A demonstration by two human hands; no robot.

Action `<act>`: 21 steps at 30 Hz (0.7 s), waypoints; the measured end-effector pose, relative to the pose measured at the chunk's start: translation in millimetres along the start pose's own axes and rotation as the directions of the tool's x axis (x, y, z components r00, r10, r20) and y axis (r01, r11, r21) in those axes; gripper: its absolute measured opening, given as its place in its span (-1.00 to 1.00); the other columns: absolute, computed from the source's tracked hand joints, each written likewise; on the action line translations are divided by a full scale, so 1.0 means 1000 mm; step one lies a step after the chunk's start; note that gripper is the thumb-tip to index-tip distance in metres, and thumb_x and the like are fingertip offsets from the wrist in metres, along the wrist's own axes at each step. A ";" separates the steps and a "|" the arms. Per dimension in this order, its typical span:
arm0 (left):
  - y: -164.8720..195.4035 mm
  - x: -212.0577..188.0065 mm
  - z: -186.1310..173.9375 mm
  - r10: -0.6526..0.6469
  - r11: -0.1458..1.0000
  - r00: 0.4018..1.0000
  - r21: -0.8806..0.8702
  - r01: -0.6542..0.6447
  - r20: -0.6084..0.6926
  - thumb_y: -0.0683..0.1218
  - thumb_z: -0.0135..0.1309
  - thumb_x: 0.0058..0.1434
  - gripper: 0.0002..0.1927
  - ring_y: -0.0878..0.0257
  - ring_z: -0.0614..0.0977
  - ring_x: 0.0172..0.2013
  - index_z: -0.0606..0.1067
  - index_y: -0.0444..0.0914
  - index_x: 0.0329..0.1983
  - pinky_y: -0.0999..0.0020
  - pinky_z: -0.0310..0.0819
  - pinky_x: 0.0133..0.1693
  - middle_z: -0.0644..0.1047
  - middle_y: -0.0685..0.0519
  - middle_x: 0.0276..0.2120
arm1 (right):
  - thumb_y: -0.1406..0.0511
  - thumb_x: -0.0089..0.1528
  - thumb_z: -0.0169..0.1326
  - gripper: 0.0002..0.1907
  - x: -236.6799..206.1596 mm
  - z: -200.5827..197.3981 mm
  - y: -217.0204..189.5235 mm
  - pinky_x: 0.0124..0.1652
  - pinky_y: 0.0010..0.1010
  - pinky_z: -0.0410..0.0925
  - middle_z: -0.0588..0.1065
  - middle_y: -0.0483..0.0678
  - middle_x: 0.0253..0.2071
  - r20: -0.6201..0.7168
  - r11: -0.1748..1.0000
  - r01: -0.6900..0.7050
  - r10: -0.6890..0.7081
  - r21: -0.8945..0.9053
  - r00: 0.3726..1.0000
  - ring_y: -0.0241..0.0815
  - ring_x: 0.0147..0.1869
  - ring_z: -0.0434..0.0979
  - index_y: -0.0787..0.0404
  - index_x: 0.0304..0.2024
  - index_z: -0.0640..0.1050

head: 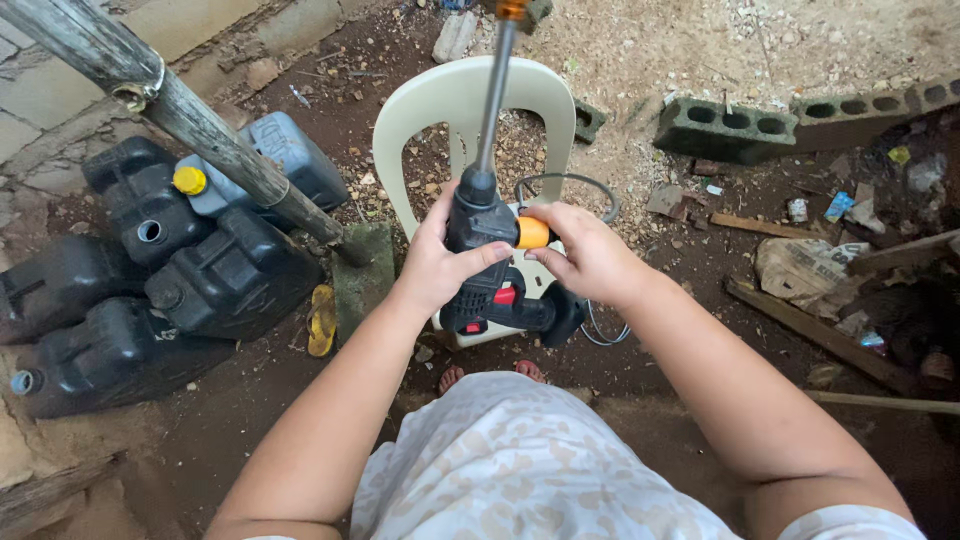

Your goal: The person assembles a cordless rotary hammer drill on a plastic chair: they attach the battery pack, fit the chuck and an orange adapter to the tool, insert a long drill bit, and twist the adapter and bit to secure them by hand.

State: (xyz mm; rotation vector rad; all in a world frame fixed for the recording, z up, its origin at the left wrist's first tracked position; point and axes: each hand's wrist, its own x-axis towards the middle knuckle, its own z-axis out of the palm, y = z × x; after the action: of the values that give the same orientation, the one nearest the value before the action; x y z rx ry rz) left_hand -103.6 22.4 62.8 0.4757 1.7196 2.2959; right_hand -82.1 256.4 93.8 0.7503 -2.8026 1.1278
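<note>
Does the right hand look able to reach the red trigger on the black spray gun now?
Probably yes. The right hand pinches the orange knob, just above the red trigger on the black spray gun; nothing covers it, though the left hand grips alongside.

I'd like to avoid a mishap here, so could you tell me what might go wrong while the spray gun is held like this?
The left hand grips the black spray gun near its red trigger while the right hand pinches the orange fitting; a squeeze might set it off. The long lance points past the plastic chair and could swing into it. The hose loop might snag near the bare toes.
</note>
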 end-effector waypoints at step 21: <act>0.006 -0.003 0.010 -0.115 0.991 0.993 -0.067 0.113 -0.014 -0.24 0.38 0.04 -0.15 0.28 0.59 0.05 0.28 -0.33 0.42 0.32 0.53 0.12 0.53 0.02 0.07 | 0.10 0.20 0.24 -0.52 0.003 0.000 -0.006 -0.29 -0.05 0.45 0.55 0.17 -0.33 0.109 0.968 -0.010 0.039 -0.249 0.993 0.23 -0.28 0.60 0.24 -0.02 0.40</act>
State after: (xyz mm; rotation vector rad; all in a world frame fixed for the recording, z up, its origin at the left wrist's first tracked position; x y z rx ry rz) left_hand -96.7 28.4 70.8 0.3359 1.6287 2.2743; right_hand -81.7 251.6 98.5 0.7790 -2.9765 0.7365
